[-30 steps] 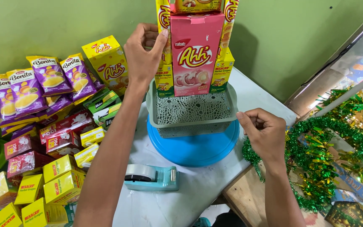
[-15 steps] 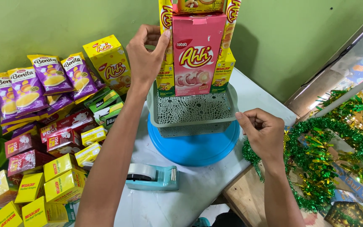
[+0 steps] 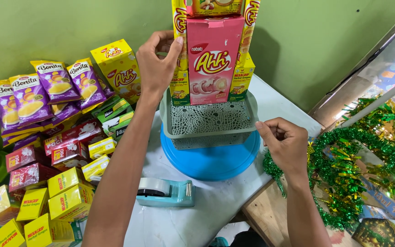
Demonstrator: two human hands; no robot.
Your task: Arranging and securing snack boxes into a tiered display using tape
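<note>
While the left hand (image 3: 157, 61) is pressed, fingers spread, against the yellow packet (image 3: 179, 36) at upper centre, something unseen is pinched by the right hand (image 3: 285, 142); packet fixing underway, steady alignment needed.

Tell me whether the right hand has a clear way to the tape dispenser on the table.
Probably yes. The right hand hovers beside the grey basket, and the tape dispenser lies in the open on the white table, below and to the left. Only the left forearm passes near it.

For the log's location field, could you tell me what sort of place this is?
Probably a small shop's or home's gift-hamper packing table: stacked snack packets, a tape dispenser and green tinsel surround the grey basket that the left hand loads.
</note>
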